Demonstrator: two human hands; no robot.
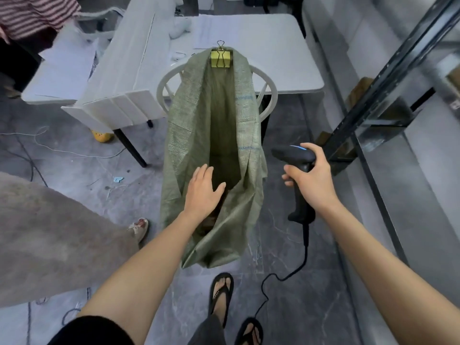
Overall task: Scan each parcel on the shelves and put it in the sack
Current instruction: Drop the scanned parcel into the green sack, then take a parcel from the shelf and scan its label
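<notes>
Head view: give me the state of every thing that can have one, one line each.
Sack: mouth open, top edge clipped to the chair back.
Clip: shut on the sack's edge.
Scanner: blue light on, cable attached.
Left hand: open, empty, over the sack's mouth.
Right hand: grips the scanner's handle.

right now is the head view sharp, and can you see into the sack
Head view: soft even light, no glare; wide-angle distortion slants the shelf post; left hand, right hand and scanner sharp; the inside of the sack falls into deep shadow, contents unclear.
</notes>
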